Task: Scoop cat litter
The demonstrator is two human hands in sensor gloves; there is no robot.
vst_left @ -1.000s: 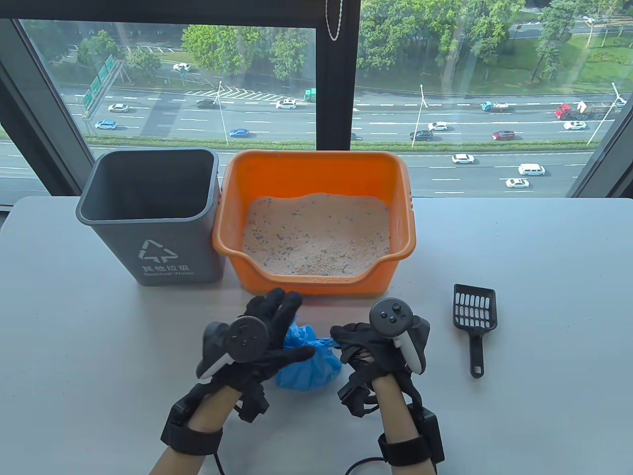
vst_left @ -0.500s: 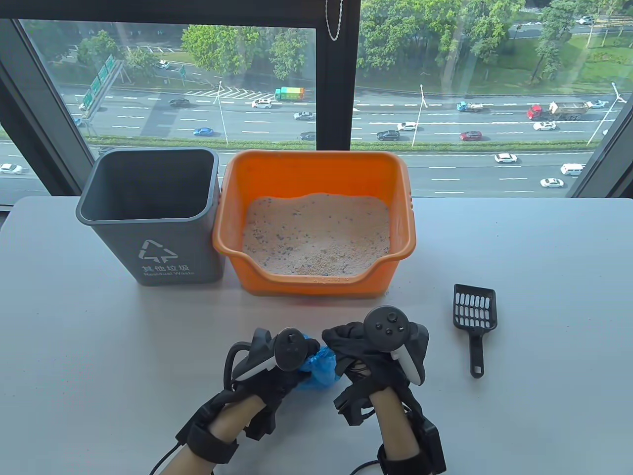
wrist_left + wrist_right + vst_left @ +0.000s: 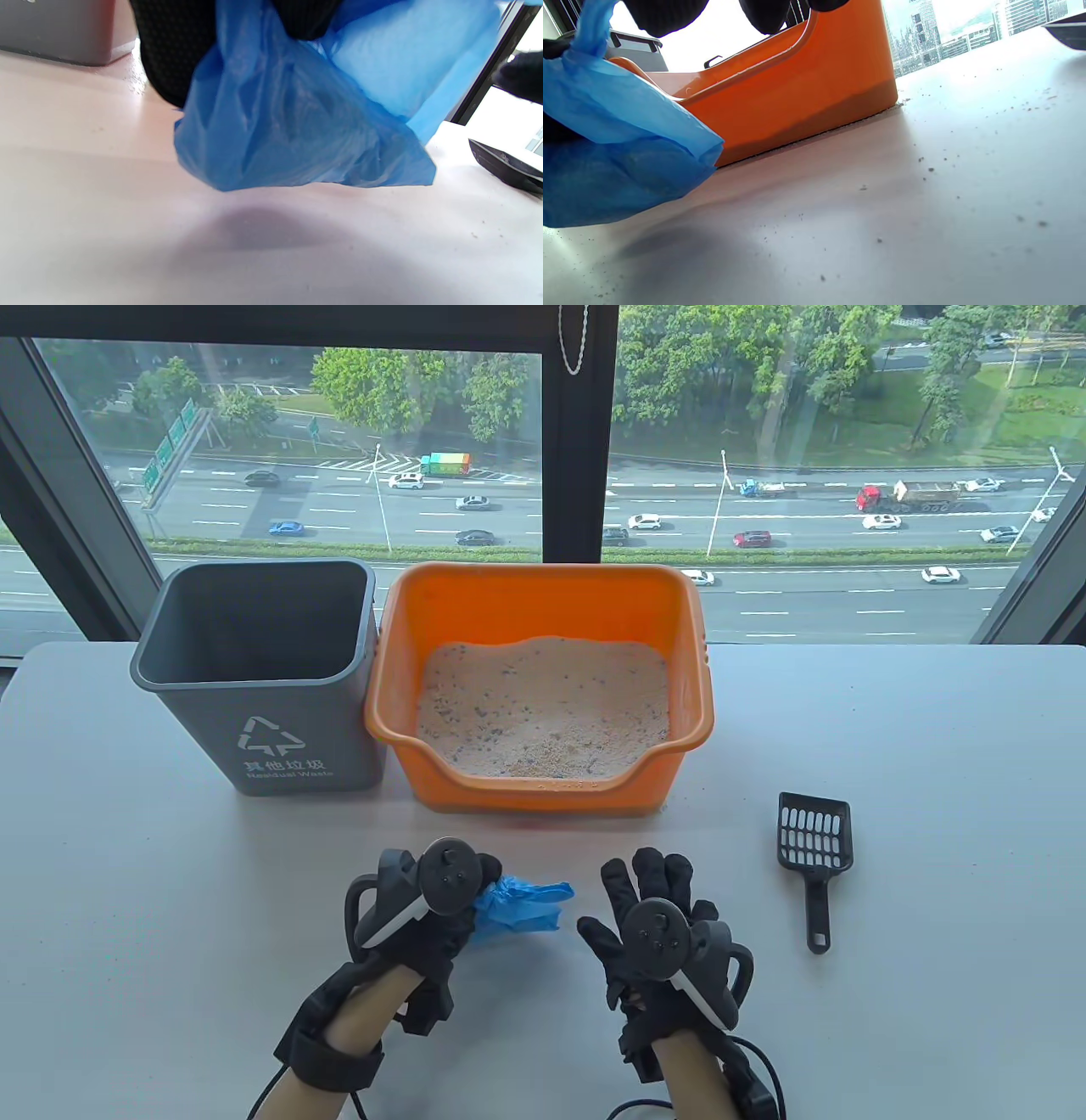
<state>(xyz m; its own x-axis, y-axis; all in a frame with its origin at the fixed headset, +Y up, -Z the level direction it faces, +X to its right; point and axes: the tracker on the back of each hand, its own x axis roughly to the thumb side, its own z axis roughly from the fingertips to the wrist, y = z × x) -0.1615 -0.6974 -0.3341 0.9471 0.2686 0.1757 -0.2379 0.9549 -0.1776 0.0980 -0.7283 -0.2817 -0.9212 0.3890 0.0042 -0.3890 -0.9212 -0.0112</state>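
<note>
Left hand [image 3: 424,903] is gripping a crumpled blue bag [image 3: 519,906], thin, limp and probably slippery; right hand [image 3: 657,920] is hovering, fingers spread. The stiff, light scoop [image 3: 814,848] is lying at its two o'clock; best grasped by the handle.

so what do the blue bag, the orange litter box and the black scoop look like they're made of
Crumpled blue bag held by the left hand: thin plastic film, seemingly; it creases, drapes and lets light through. Orange litter box: rigid moulded plastic, smooth with a slight sheen and rounded rim. Black slotted scoop: probably hard matte plastic, one moulded piece.
</note>
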